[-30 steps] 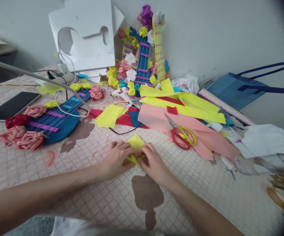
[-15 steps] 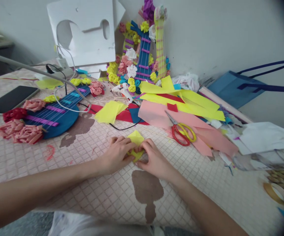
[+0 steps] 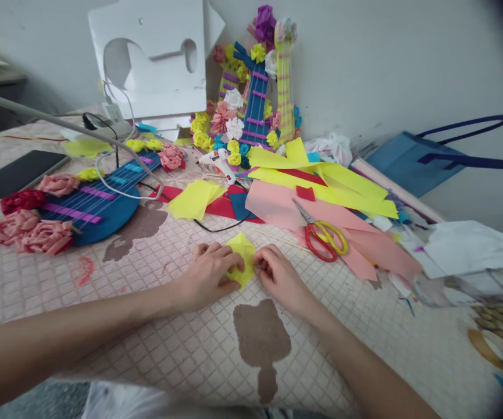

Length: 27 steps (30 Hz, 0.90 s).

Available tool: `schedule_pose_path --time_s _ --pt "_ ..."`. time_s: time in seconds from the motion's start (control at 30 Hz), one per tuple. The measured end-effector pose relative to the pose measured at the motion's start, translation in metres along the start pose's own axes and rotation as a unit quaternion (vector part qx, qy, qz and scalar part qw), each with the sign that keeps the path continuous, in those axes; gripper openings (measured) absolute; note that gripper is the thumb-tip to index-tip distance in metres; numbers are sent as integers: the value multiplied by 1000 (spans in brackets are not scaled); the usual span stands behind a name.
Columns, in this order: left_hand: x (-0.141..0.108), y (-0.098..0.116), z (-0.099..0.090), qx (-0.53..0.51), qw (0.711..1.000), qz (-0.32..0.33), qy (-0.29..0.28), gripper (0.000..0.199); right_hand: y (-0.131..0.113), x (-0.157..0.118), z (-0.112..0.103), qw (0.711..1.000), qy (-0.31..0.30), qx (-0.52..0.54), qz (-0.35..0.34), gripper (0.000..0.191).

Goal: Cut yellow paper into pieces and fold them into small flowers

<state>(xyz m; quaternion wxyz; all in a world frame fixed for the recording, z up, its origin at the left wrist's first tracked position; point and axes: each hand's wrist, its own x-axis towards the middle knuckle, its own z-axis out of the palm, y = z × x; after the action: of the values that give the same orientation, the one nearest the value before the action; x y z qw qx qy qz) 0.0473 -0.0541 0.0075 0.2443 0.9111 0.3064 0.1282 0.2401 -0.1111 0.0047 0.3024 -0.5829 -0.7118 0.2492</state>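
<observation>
A small folded piece of yellow crepe paper [image 3: 244,247] lies on the quilted tablecloth in front of me. My left hand [image 3: 211,273] is closed on its left side, the fingers curled over it and the thumb at the lower edge. By the paper's right edge, my right hand [image 3: 282,280] has its thumb and fingers pinched together. Whatever sits between those fingertips is too small and hidden to make out. Beyond the hands lie loose yellow paper squares [image 3: 195,199] on red paper. Scissors [image 3: 321,234] with red and yellow handles rest to the right on pink paper [image 3: 273,203].
A blue paper guitar [image 3: 103,201] with pink flowers is at left, near a dark tablet [image 3: 18,173] and a white cable. A glue gun [image 3: 218,163] lies behind the paper. Decorated guitars [image 3: 255,96] lean on the wall. Tape [image 3: 491,348] sits far right.
My right hand has shifted slightly right, from on top of the yellow paper to its edge. More of the paper shows now. The left hand stays nearly in place.
</observation>
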Motion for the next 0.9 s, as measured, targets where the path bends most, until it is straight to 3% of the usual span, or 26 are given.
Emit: schedule_pose_path --time_s 0.23,0.4,0.5,0.63,0.77,0.9 --pt "1 0 3 -14 999 -37 11 33 6 2 -5 997 -1 71 34 8" --pt "0 1 0 -58 997 -51 17 30 5 2 -6 996 29 85 30 6" --pt "2 -4 -7 -72 994 -45 70 19 5 3 -9 995 58 78 21 5" --pt "9 -19 -14 -13 991 -35 131 14 7 4 -11 996 79 46 10 5" --pt "19 -31 -16 3 992 -62 110 13 10 8 -9 996 76 40 18 6" --pt "26 -29 -14 36 991 -83 101 18 11 11 -6 997 65 42 29 6"
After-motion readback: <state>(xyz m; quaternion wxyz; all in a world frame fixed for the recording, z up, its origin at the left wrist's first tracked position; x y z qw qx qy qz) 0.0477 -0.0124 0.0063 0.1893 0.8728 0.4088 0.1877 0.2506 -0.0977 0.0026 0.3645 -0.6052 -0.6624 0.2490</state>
